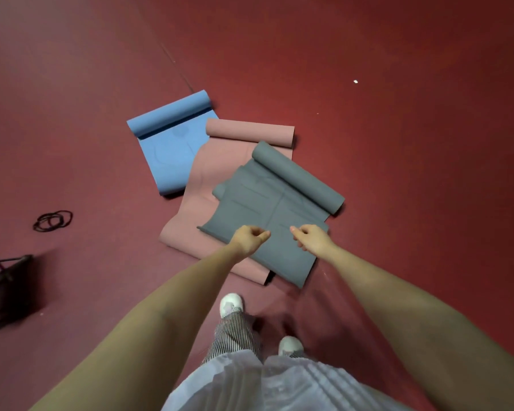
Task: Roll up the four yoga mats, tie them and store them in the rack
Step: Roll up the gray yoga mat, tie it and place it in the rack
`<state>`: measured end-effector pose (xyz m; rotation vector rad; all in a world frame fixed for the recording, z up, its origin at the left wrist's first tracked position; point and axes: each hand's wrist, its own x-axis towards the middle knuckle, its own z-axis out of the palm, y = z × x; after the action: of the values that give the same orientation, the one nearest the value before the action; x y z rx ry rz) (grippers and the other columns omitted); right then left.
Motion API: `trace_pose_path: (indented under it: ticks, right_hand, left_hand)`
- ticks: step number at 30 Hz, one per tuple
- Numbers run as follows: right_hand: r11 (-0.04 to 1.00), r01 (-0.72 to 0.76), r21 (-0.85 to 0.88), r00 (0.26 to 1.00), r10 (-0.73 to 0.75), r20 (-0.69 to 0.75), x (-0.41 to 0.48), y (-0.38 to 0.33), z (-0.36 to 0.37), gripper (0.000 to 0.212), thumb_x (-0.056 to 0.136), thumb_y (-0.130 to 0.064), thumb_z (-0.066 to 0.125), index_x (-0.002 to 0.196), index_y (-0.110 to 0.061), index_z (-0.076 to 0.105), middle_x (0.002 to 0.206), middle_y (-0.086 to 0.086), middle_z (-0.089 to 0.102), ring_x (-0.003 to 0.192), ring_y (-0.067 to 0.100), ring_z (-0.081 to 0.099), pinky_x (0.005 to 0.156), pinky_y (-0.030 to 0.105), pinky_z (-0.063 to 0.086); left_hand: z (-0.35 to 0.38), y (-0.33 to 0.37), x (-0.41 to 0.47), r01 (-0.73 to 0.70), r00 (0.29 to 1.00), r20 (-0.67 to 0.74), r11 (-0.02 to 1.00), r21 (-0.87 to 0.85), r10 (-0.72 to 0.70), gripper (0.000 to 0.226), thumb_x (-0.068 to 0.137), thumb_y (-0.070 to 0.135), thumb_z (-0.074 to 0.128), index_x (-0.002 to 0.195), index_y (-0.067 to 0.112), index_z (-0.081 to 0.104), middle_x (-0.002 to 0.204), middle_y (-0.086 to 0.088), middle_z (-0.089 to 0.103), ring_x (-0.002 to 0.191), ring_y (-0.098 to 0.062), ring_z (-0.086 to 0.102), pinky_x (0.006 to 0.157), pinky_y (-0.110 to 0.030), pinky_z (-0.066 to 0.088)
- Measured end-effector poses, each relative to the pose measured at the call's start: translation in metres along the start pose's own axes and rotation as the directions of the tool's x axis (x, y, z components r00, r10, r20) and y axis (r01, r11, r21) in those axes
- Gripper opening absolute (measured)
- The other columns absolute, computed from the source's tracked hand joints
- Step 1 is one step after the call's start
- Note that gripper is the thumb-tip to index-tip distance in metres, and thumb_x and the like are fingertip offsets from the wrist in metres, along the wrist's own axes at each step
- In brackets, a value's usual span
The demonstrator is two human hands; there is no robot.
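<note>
Three partly unrolled yoga mats lie overlapping on the red floor. A blue mat (pixel 172 143) is farthest left, with its roll at the far end. A pink mat (pixel 214 173) lies in the middle. A grey mat (pixel 267 209) rests on top at the right, its roll at the far right edge. A second grey layer peeks out beneath it. My left hand (pixel 250 238) and my right hand (pixel 312 237) hover over the near part of the grey mat, fingers curled, holding nothing that I can see. Black elastic bands (pixel 52 221) lie on the floor to the left.
A dark metal-framed object (pixel 3 274) stands at the left edge. My feet in white shoes (pixel 230 304) are on the floor just before the mats. A small white scrap (pixel 355 81) lies far right. A seam (pixel 175 65) runs across the floor.
</note>
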<state>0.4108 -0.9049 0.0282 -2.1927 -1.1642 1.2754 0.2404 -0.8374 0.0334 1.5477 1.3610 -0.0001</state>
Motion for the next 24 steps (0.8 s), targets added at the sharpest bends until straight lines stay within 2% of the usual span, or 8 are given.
trace_pose_path:
  ticks: [6, 9, 11, 13, 15, 17, 20, 24]
  right_hand:
    - [0.999, -0.036, 0.004, 0.999, 0.036, -0.006, 0.094, -0.059, 0.007, 0.038, 0.097, -0.039, 0.044, 0.081, -0.008, 0.057, 0.066, 0.0, 0.056, 0.071, 0.023, 0.056, 0.077, 0.038, 0.048]
    - [0.997, -0.073, 0.03, 0.997, 0.073, -0.004, 0.139, -0.094, 0.02, 0.037, 0.097, -0.038, 0.045, 0.077, -0.008, 0.056, 0.067, 0.004, 0.058, 0.07, 0.024, 0.055, 0.078, 0.04, 0.048]
    - [0.996, -0.082, 0.045, 0.996, 0.081, 0.029, 0.167, -0.117, 0.03, 0.036, 0.097, -0.036, 0.046, 0.079, -0.007, 0.056, 0.072, 0.009, 0.059, 0.07, 0.023, 0.054, 0.075, 0.037, 0.047]
    - [0.995, -0.082, 0.057, 0.995, 0.078, 0.056, 0.199, -0.136, 0.038, 0.036, 0.098, -0.034, 0.046, 0.081, -0.004, 0.058, 0.069, 0.007, 0.057, 0.071, 0.024, 0.053, 0.073, 0.037, 0.046]
    - [0.995, -0.094, 0.042, 0.993, 0.09, 0.082, 0.236, -0.142, 0.044, 0.036, 0.098, -0.034, 0.046, 0.08, -0.004, 0.058, 0.065, 0.005, 0.056, 0.071, 0.026, 0.054, 0.076, 0.04, 0.048]
    - [0.994, -0.11, -0.006, 0.988, 0.11, 0.108, 0.276, -0.138, 0.05, 0.037, 0.097, -0.035, 0.047, 0.076, -0.006, 0.056, 0.068, 0.011, 0.058, 0.071, 0.03, 0.056, 0.079, 0.044, 0.048]
    - [0.989, -0.126, -0.073, 0.981, 0.135, 0.136, 0.354, -0.117, 0.061, 0.039, 0.097, -0.035, 0.047, 0.069, -0.008, 0.052, 0.076, 0.021, 0.061, 0.081, 0.039, 0.06, 0.08, 0.043, 0.048]
    - [0.977, -0.1, -0.187, 0.982, 0.127, 0.143, 0.472, -0.073, 0.081, 0.041, 0.097, -0.037, 0.048, 0.061, -0.017, 0.043, 0.08, 0.011, 0.055, 0.081, 0.024, 0.053, 0.075, 0.033, 0.04]
  left_hand:
    - [-0.07, 0.0, 0.089, 0.017, 1.0, 0.026, 0.999, -0.038, -0.016, 0.029, 0.095, 0.029, 0.058, 0.1, 0.003, 0.068, 0.081, -0.008, 0.056, 0.08, -0.017, 0.051, 0.072, -0.025, 0.038]
    - [-0.111, -0.008, 0.134, 0.064, 0.997, 0.035, 0.996, -0.062, -0.062, 0.024, 0.094, 0.029, 0.059, 0.084, 0.008, 0.061, 0.069, -0.005, 0.05, 0.077, -0.02, 0.049, 0.07, -0.027, 0.036]
    - [-0.135, -0.014, 0.159, 0.107, 0.993, 0.055, 0.993, -0.05, -0.104, 0.022, 0.095, 0.029, 0.058, 0.088, 0.009, 0.062, 0.065, 0.001, 0.049, 0.077, -0.02, 0.048, 0.07, -0.026, 0.036]
    - [-0.152, -0.021, 0.188, 0.15, 0.987, 0.061, 0.987, -0.063, -0.146, 0.024, 0.095, 0.028, 0.057, 0.093, 0.006, 0.065, 0.065, 0.003, 0.047, 0.077, -0.019, 0.047, 0.071, -0.025, 0.036]
    - [-0.159, -0.03, 0.218, 0.188, 0.981, 0.068, 0.979, -0.084, -0.182, 0.023, 0.095, 0.028, 0.057, 0.084, 0.009, 0.062, 0.065, 0.003, 0.047, 0.078, -0.019, 0.047, 0.071, -0.025, 0.035]
    - [-0.157, -0.039, 0.249, 0.231, 0.971, 0.083, 0.967, -0.109, -0.223, 0.027, 0.095, 0.027, 0.057, 0.072, 0.015, 0.055, 0.068, -0.002, 0.048, 0.077, -0.019, 0.045, 0.07, -0.026, 0.034]
    - [-0.143, -0.059, 0.312, 0.298, 0.954, 0.082, 0.944, -0.141, -0.288, 0.025, 0.094, 0.027, 0.058, 0.075, 0.012, 0.055, 0.078, -0.008, 0.049, 0.075, -0.019, 0.043, 0.068, -0.027, 0.034]
    - [-0.116, -0.105, 0.425, 0.35, 0.936, 0.026, 0.919, -0.181, -0.351, 0.021, 0.092, 0.026, 0.061, 0.076, 0.013, 0.061, 0.088, -0.014, 0.062, 0.084, -0.025, 0.057, 0.077, -0.029, 0.042]
